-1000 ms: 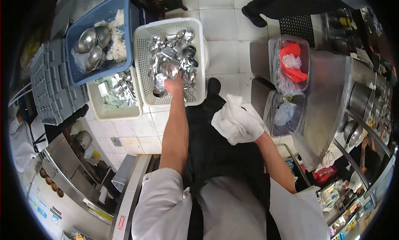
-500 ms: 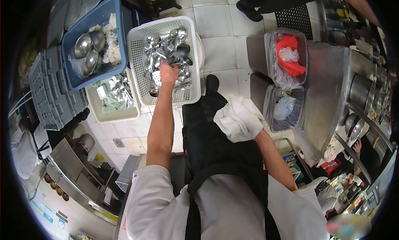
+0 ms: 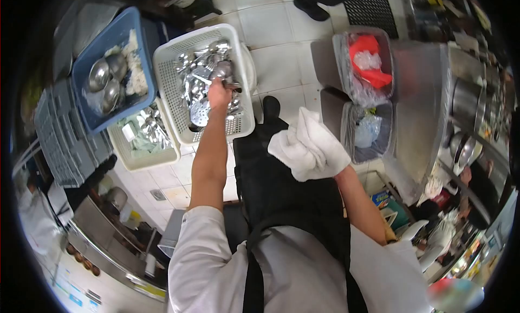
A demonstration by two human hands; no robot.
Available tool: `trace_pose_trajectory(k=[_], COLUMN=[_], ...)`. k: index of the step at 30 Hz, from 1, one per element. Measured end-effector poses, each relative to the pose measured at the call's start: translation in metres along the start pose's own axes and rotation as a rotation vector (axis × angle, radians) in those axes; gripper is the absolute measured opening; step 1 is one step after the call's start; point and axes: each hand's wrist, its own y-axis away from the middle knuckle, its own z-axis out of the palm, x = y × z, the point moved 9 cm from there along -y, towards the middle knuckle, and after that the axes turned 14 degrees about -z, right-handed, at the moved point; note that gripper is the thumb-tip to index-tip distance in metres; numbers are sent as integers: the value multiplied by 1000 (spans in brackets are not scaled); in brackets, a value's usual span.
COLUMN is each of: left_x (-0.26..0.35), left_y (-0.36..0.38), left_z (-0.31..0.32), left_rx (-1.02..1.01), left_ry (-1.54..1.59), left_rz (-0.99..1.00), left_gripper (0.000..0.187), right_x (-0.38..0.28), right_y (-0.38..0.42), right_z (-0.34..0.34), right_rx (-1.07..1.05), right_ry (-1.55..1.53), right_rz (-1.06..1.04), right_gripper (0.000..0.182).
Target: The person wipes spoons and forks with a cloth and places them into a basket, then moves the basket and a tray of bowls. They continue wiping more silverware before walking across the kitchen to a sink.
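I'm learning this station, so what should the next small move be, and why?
Probably lift one utensil toward the white cloth: the left hand is among the metal utensils in the white basket, while the cloth is outside it.

Seen from above in a white perforated basket, heaped in a shiny jumble of metal utensils, lying beside and beyond a round slotted skimmer.

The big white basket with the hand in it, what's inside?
Inside the basket is a jumbled pile of shiny metal kitchen tools, including one full of holes. The left hand reaches in among them. Whatever is underneath can't be seen because the pile covers it.
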Motion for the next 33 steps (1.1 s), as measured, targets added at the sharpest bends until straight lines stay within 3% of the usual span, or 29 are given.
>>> trace_pose_trajectory(k=[2, 3, 4, 5, 6, 7, 9, 10, 13, 14, 15, 16, 17, 18, 19, 20, 23, 25, 27, 29, 31, 33], left_x=[-13, -16, -36, -17, -38, -42, -28, -32, -14, -3, -25, -63, -15, 37, 3, -9, -44, -75, -108, -118, -134, -153], left_y=[2, 2, -2, 23, 18, 30, 63, 72, 134, 154, 168, 171, 197, 239, 232, 230, 242, 249, 251, 266, 283, 294], left_z=[-14, -32, -39, -89, -88, -106, -160, -173, -215, -225, -211, -209, -215, -229, -237, -250, -309, -341, -371, -403, -428, -448], left_rx=[28, 184, 163, 42, 55, 38, 22, -4, -28, -70, -139, -153, -490, -708, -597, -575, -464, -510, -533, -590, -603, -584], left_ry=[240, 164, 274, 146, 554, 956, 942, 1006, 1022, 974, 1264, 1022, 1254, 1475, 1568, 1524, 1529, 1506, 1488, 1461, 1514, 1238], left_rz=[-143, -113, -71, -486, -283, -272, -397, -320, -375, -386, -361, 161, -193, -652, -707, -632, -483, -452, -418, -312, -289, -241], left_gripper=[45, 43, 40, 39, 34, 25, 17, 17, 19, 21, 27, 33, 37, 43, 44, 44, 44, 44, 56, 65, 56, 42], right_x=[2, 5, 10, 16, 22, 30, 47, 53, 75, 84, 89, 93, 91, 99, 111, 132, 179, 210, 250, 289, 324, 354], right_y=[5, 8, 9, 10, 10, 7, -3, -7, -34, -51, -43, -33, -14, -1, 4, 1, 3, 23, 32, 22, 28, 28], right_z=[-3, -5, -3, -1, 3, 6, 21, 29, 77, 86, 112, 138, 176, 183, 189, 196, 239, 278, 318, 339, 359, 363], right_rx=[-3, -11, -27, -50, -83, -111, -194, -207, -277, -399, -464, -442, -402, -380, -379, -408, -451, -271, -80, 71, 100, 120], right_ry=[-158, -253, -353, -427, -474, -485, -335, -264, -334, 210, 695, 1195, 1626, 1711, 1800, 1821, 1709, 1750, 1910, 1907, 1837, 1675], right_rz=[29, 54, 87, 121, 158, 194, 208, 202, 126, -201, -414, -623, -688, -796, -914, -1108, -1018, -1438, -1588, -1507, -1478, -1366], right_gripper=[26, 27, 29, 31, 33, 35, 40, 41, 38, 45, 51, 57, 60, 61, 61, 59, 44, 43, 42, 40, 38, 41])
